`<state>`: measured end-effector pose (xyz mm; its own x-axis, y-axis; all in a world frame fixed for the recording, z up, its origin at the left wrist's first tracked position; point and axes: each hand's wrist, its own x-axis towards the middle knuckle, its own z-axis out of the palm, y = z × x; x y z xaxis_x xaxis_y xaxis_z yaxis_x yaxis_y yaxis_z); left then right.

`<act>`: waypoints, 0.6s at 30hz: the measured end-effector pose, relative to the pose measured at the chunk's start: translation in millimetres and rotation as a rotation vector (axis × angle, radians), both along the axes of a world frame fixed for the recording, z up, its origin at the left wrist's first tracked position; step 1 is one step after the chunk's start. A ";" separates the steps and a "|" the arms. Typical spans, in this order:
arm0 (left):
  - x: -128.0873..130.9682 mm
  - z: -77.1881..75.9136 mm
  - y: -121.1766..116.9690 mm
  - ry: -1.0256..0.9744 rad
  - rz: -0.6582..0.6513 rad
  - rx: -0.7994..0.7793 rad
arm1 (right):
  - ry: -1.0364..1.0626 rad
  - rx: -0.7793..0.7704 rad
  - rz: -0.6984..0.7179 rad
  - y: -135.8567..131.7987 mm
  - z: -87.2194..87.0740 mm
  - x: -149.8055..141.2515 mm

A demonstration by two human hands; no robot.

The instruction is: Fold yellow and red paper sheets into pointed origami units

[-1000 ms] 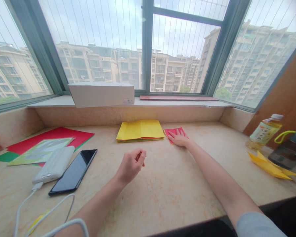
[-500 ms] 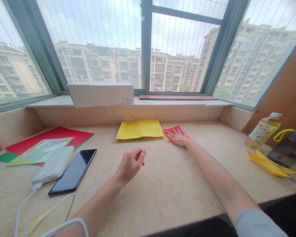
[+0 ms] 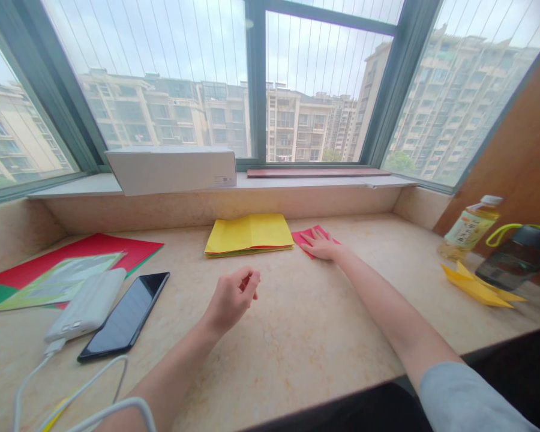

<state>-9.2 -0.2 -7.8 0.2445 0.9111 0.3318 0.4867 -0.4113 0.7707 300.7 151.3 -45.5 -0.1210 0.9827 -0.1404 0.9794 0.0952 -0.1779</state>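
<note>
My right hand (image 3: 320, 245) lies flat on a small pinkish-red piece of paper (image 3: 299, 237), fingers spread, at the back of the counter. The palm covers part of this paper. Just left of it rests a stack of coloured paper (image 3: 247, 234) with a yellow sheet on top and red and green edges below. My left hand (image 3: 234, 295) hovers or rests in front of the stack, apart from it, its fingers curled into a loose fist with nothing showing in them.
To the left are red sheets (image 3: 117, 243), a white power bank (image 3: 87, 303) with a cable (image 3: 27, 375), and a black phone (image 3: 126, 318). On the right stand a drink bottle (image 3: 470, 228), a dark cup (image 3: 515, 257) and folded yellow paper (image 3: 481, 288). A white box (image 3: 173, 171) sits on the sill.
The whole view has shifted slightly, so things appear a little further left. My right hand stays flat on the red paper and my left hand stays curled.
</note>
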 end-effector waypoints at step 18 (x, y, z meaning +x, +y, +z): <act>-1.3 0.1 0.8 0.008 -0.019 -0.004 | 0.036 0.019 0.100 1.6 -5.0 4.7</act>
<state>-10.4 0.7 -7.8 0.2642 0.9078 0.3258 0.4851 -0.4171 0.7686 305.5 152.8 -50.4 -0.2230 0.9679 -0.1160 0.9579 0.1955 -0.2102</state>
